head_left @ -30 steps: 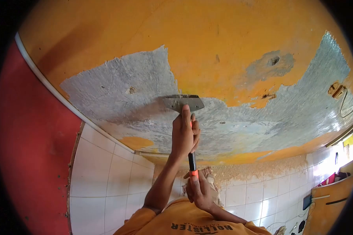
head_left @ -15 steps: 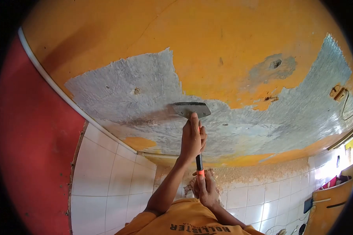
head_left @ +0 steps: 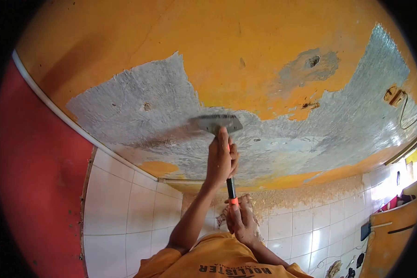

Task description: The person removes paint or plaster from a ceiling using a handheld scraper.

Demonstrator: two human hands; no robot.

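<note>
A long-handled scraper point(head_left: 217, 123) with a wide metal blade and a black and orange handle lies up against the wall. Its blade edge touches or nearly touches the grey bared patch point(head_left: 129, 97), just below the ragged edge of the orange paint point(head_left: 245, 37). My left hand point(head_left: 221, 156) grips the handle right behind the blade, thumb pressed toward the scraper head. Lower down, my right hand point(head_left: 242, 217) is wrapped round the orange end of the handle. A shadow of the tool falls on the wall to the left.
A white pipe point(head_left: 55, 104) runs along the corner beside a red wall point(head_left: 37, 153). White tiles point(head_left: 109, 194) cover the floor, with paint debris point(head_left: 301, 197) along the wall's foot. An outlet box with a loose wire point(head_left: 394, 96) and wooden furniture point(head_left: 394, 227) are at right.
The view has shifted slightly, so the wall appears further left and up. Both hands keep their hold, and the scraper blade sits a little further up and left in view, its face tilted differently.
</note>
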